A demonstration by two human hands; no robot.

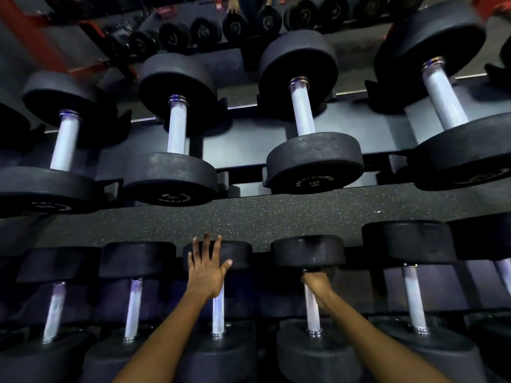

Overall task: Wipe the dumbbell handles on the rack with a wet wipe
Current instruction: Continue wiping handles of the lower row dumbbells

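On the lower tier of the rack (249, 217), the right hand (318, 283) was curled around the top of one dumbbell handle (312, 313), just below its far head. No wet wipe could be made out in that grip. The left hand (206, 272) lay flat, fingers (206, 246) straight and spread, against the far head (237, 255) of the neighbouring dumbbell.

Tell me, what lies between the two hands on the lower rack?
In the head view, only dark rack shadow separates the flat left hand from the right hand gripping a knurled silver dumbbell handle.
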